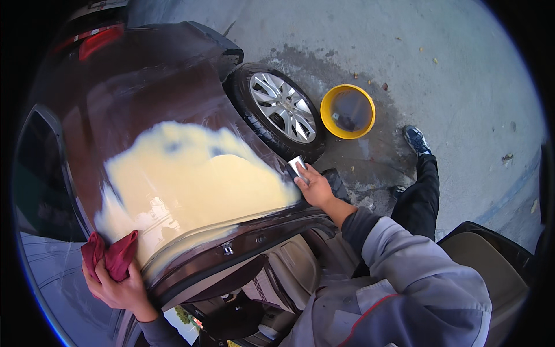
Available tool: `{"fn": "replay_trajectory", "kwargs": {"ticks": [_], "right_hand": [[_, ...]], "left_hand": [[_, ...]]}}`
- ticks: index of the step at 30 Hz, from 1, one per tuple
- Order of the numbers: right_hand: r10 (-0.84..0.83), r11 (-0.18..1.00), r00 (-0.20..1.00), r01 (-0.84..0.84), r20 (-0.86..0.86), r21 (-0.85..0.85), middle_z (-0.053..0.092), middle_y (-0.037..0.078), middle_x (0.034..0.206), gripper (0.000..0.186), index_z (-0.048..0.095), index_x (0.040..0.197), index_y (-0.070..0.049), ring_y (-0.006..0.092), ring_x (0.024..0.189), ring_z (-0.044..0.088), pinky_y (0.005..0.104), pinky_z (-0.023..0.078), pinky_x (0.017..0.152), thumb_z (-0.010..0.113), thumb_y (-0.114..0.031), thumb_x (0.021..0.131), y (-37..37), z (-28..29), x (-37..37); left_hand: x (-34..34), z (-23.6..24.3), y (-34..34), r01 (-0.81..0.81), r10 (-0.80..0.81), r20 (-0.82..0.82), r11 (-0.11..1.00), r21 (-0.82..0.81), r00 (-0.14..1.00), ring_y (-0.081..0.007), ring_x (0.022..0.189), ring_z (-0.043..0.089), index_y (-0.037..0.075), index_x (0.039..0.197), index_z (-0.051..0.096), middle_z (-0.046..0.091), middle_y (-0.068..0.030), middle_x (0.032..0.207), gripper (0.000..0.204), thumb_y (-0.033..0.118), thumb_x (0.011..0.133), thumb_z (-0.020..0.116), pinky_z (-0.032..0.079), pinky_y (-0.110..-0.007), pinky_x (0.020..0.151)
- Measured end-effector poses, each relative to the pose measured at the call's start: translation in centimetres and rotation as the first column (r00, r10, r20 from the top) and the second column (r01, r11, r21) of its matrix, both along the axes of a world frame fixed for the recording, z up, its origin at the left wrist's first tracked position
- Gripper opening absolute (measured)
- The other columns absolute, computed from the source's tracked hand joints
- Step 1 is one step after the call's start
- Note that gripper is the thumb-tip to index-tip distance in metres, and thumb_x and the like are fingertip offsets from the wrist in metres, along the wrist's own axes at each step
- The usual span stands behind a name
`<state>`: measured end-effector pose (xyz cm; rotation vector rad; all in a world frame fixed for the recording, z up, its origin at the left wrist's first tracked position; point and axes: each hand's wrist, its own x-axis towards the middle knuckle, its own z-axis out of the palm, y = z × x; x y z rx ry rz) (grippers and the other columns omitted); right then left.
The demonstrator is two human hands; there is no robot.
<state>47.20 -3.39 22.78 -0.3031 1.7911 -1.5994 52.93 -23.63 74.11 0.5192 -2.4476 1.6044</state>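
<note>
A pale yellow patch point(202, 179) is carried by the brown panel point(173, 101) of a car, between the window point(40, 173) on the left and the wheel arch point(258, 141) on the right; its near side is bounded by the door frame point(248, 237). Its long axis is laid slantwise, from the panel's lower left corner up toward the right, roughly along the door frame's edge.

A small block point(297, 168), silver on its outer face and dark on the side turned to the panel, is gripped between the thumb and fingers of the right hand point(315, 188). It is held at the panel's right corner, where the arch edge and the frame edge are drawn together, just beside the patch's right end. The block is seen foreshortened, and its long axis appears to be set across that of the patch. Whether the panel is touched by it cannot be told. From this hand, the patch is spread to the left.

A bunched red cloth point(110, 254) is clasped in the left hand point(118, 286), its folds enclosed by curled fingers. It is held at the panel's lower left corner, near the window's edge, and from there the patch is extended up and to the right. By the block, the right hand is placed nearer the arch; by the cloth, the left is placed nearer the window.
</note>
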Motion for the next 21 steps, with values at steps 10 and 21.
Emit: {"fn": "replay_trajectory", "kwargs": {"ticks": [10, 21], "right_hand": [[0.016, 0.993, 0.997, -0.025, 0.079, 0.117, 0.057, 0.033, 0.156, 0.055, 0.064, 0.155, -0.014, 0.0483, 0.133, 0.066, 0.042, 0.056, 0.109, 0.077, -0.023, 0.102, 2.9, 1.6, 3.1], [0.066, 0.97, 0.988, -0.097, 0.143, 0.222, 0.056, 0.037, 0.154, 0.057, 0.061, 0.157, -0.011, 0.0505, 0.133, 0.063, 0.0455, 0.053, 0.112, 0.073, -0.028, 0.104, 4.6, 0.2, 6.8]], "left_hand": [[0.4, 0.2, -0.2, 0.012, -0.012, 0.005, 1.0, 0.016, 1.0, -0.0416, 0.132, 0.063, 0.008, 0.126, 0.077, 0.066, -0.0178, 0.148, 0.06, 0.036, 0.075, 0.09, 0.049, -0.048, 0.113], [0.2, -0.1, -0.3, 0.021, -0.018, -0.051, 0.998, 0.056, 0.999, -0.0419, 0.134, 0.062, 0.01, 0.124, 0.076, 0.064, -0.0164, 0.15, 0.055, 0.032, 0.075, 0.088, 0.049, -0.05, 0.114]]}}
